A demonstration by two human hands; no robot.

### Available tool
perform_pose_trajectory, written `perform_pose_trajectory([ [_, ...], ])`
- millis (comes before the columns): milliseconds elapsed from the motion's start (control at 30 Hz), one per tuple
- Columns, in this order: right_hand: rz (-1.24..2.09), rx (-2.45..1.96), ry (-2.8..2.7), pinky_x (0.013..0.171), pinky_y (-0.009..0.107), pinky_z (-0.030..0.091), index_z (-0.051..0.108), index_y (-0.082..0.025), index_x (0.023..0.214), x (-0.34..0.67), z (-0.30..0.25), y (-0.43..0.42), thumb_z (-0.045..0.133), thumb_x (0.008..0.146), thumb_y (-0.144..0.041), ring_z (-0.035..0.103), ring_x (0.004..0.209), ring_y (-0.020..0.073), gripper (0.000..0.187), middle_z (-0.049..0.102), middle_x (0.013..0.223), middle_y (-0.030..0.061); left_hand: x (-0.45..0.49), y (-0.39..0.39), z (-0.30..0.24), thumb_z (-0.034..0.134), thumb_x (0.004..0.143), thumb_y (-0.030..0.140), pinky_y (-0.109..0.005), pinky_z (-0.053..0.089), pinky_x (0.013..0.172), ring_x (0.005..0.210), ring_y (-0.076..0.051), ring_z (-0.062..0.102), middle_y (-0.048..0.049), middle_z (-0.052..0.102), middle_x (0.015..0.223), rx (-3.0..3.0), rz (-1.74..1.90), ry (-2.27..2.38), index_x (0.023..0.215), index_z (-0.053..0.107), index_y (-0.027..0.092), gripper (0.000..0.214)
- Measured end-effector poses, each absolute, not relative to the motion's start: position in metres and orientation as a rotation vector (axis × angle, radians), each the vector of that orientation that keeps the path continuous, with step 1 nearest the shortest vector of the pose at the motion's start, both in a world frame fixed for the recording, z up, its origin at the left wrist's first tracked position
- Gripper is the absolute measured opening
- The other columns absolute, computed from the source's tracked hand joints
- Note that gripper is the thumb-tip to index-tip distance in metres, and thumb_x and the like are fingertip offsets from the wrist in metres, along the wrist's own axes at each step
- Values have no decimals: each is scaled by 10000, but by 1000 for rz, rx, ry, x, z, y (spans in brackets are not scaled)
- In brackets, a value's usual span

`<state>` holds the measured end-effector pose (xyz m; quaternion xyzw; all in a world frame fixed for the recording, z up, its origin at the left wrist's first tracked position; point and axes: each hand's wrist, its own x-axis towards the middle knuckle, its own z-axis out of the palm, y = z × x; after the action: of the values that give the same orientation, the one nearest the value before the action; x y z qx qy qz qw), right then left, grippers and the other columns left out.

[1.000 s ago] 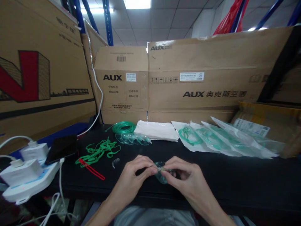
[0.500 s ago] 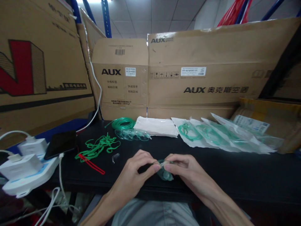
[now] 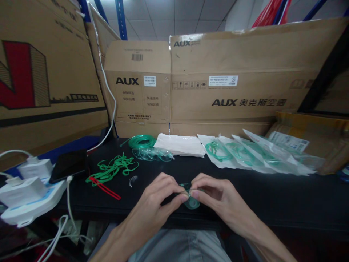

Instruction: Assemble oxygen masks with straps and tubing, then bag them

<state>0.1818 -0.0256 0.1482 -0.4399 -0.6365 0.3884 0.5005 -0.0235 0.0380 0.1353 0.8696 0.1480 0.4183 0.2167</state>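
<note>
Near the front of the black table, a clear green plastic oxygen mask (image 3: 192, 203) sits between my hands, its upper part mostly covered by my fingers. My left hand (image 3: 167, 194) pinches its near-left edge between thumb and forefinger. From the other side, my right hand (image 3: 211, 193) pinches close by, so the two sets of fingertips nearly meet. Whatever small part lies between the tips is too small to make out. Left of my hands are a small clear bent piece (image 3: 132, 180), a red loop band (image 3: 105, 187) and a tangle of green elastic straps (image 3: 116, 169).
Behind are coiled green tubing (image 3: 141, 141), a row of nested clear masks (image 3: 151, 154), white pouches stacked flat (image 3: 180, 145) and several filled pouches (image 3: 220, 151). A power strip (image 3: 35, 203) with chargers and a black phone (image 3: 69, 164) stand left. Cardboard boxes (image 3: 191, 120) wall the back.
My fingertips have drawn closer together on the mask, and the mask has turned slightly beneath them. The whole view has shifted a little; the other things lie as before.
</note>
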Motion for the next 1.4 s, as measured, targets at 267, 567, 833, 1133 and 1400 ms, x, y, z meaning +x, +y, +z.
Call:
perform_pose_trajectory([
  [267, 848, -1015, -1517, 772, 291, 419, 706, -206, 835, 173, 143, -23, 715, 927, -437, 562, 856, 173, 248, 617, 893, 17, -27, 37, 137, 585, 1001, 94, -275, 471, 916, 989, -153, 570, -25, 667, 964, 2602, 1214, 332, 1012, 622, 157, 75],
  [567, 956, -873, -1580, 741, 279, 405, 696, -208, 827, 185, 150, -30, 701, 947, -431, 537, 836, 163, 254, 583, 883, 14, -31, 34, 146, 758, 894, 248, -266, 488, 946, 1043, -167, 627, -7, 741, 980, 2645, 1301, 186, 1038, 683, 186, 174],
  [833, 1037, -703, -1615, 728, 271, 412, 706, -215, 880, 189, 149, -33, 665, 979, -400, 523, 815, 153, 214, 566, 899, 18, -33, 39, 155, 604, 998, 222, -298, 535, 961, 991, -158, 686, -44, 771, 915, 2372, 1226, -28, 956, 718, 167, 134],
  [1133, 1085, -651, -1623, 723, 283, 423, 689, -199, 884, 184, 143, -31, 637, 988, -436, 532, 810, 161, 264, 555, 895, 25, -34, 36, 151, 550, 998, 51, -269, 536, 843, 919, -153, 663, -57, 753, 873, 2359, 1210, -21, 954, 703, 147, 186],
  [1400, 1145, -635, -1591, 716, 295, 401, 666, -184, 860, 177, 137, -26, 654, 965, -481, 511, 789, 163, 315, 538, 881, 21, -35, 41, 147, 547, 1010, 91, -283, 538, 793, 812, -146, 666, -45, 760, 826, 2358, 1246, -22, 916, 723, 167, 214],
])
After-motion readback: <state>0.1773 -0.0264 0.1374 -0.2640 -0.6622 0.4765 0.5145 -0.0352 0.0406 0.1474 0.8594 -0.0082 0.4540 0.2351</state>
